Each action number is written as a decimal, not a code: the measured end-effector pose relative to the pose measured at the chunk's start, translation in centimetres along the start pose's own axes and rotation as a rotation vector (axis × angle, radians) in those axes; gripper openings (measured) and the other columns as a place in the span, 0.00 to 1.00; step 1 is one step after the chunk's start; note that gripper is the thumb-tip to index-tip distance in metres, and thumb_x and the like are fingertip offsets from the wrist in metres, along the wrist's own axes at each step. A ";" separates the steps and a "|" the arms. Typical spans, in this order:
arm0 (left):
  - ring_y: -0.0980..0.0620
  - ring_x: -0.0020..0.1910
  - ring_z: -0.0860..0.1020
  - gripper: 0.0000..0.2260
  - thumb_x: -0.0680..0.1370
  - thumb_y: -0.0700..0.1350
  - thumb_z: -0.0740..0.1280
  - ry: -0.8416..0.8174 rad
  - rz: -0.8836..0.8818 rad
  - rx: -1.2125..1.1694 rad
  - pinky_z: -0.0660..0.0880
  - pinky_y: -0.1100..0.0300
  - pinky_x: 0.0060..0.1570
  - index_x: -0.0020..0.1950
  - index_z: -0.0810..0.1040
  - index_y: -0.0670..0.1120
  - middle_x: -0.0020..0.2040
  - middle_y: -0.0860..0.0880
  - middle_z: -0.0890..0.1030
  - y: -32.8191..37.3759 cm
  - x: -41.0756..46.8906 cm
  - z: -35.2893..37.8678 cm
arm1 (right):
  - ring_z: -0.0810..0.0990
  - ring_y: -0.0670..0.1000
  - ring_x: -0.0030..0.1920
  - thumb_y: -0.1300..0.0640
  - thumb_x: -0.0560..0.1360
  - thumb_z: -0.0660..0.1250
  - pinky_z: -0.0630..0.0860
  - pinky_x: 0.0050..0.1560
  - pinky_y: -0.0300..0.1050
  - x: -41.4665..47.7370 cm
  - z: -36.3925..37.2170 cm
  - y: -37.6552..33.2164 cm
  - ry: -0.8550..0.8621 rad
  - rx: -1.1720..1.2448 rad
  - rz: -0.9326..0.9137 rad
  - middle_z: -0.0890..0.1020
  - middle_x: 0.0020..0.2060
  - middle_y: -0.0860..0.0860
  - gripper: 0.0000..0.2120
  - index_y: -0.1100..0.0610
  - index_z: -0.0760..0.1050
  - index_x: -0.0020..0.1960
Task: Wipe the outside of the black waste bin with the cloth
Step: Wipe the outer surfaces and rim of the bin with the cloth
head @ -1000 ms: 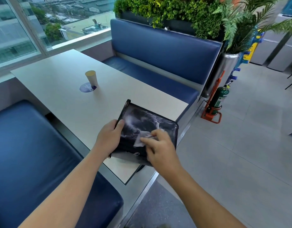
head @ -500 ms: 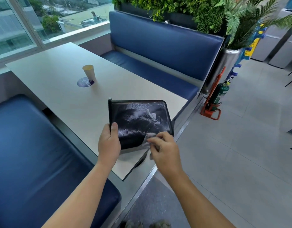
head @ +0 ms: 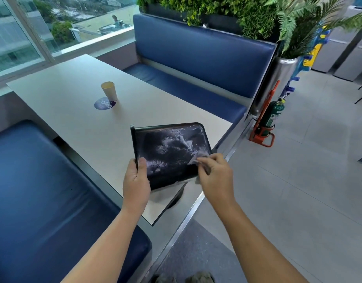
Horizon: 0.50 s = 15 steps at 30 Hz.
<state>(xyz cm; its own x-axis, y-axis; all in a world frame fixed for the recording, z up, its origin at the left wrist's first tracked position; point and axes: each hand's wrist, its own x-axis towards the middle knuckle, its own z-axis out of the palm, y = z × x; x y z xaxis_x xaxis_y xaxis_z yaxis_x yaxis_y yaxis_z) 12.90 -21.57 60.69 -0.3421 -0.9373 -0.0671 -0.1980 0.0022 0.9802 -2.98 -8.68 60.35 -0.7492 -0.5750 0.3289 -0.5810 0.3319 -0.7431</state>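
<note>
Wiping step: left hand [head: 136,178] grips glossy black plastic waste bin [head: 170,154]; right-hand fingers [head: 206,160] pinch pale crumpled cloth [head: 193,159]; next, unwiped faces.

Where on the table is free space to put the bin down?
The table is bare between the paper cup and the black waste bin, and along the window side. The near corner is crowded: left hand, right hand with cloth.

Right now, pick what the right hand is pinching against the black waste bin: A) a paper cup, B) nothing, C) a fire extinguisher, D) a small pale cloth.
D: the right hand pinches a small pale cloth against the streaked side of the black waste bin, which the left hand steadies.
</note>
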 end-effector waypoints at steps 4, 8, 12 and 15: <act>0.51 0.76 0.74 0.39 0.77 0.76 0.59 -0.055 -0.133 -0.052 0.67 0.44 0.79 0.79 0.72 0.52 0.75 0.53 0.78 -0.6 0.7 0.0 | 0.75 0.51 0.51 0.59 0.78 0.73 0.77 0.55 0.44 1.4 1.0 -2.3 0.000 -0.066 -0.013 0.75 0.47 0.45 0.08 0.55 0.86 0.57; 0.52 0.67 0.81 0.44 0.70 0.83 0.57 -0.128 -0.194 -0.051 0.74 0.42 0.73 0.73 0.79 0.54 0.66 0.53 0.84 0.4 1.4 -0.9 | 0.71 0.49 0.51 0.61 0.77 0.73 0.74 0.53 0.39 -1.0 1.9 -4.0 -0.093 -0.059 -0.132 0.77 0.49 0.47 0.10 0.55 0.85 0.58; 0.41 0.57 0.87 0.26 0.81 0.68 0.65 -0.224 -0.383 -0.109 0.79 0.42 0.66 0.58 0.88 0.47 0.53 0.44 0.90 2.9 3.4 -1.5 | 0.72 0.49 0.54 0.63 0.78 0.73 0.74 0.55 0.39 -1.6 1.6 -3.7 -0.127 -0.024 -0.153 0.78 0.51 0.46 0.10 0.54 0.86 0.57; 0.39 0.53 0.88 0.25 0.80 0.68 0.64 -0.211 -0.421 -0.098 0.82 0.39 0.61 0.58 0.86 0.48 0.52 0.45 0.90 4.4 4.6 -1.0 | 0.73 0.50 0.55 0.64 0.77 0.72 0.75 0.55 0.40 -1.3 1.9 -4.0 -0.173 -0.025 -0.183 0.79 0.52 0.46 0.10 0.54 0.86 0.56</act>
<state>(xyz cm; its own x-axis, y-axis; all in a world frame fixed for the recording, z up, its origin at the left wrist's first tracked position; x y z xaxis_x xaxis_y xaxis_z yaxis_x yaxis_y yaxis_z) 11.36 -26.18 64.89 -0.4315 -0.7586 -0.4881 -0.2753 -0.4045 0.8721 0.90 -10.66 61.79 -0.5661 -0.7460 0.3506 -0.7114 0.2272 -0.6651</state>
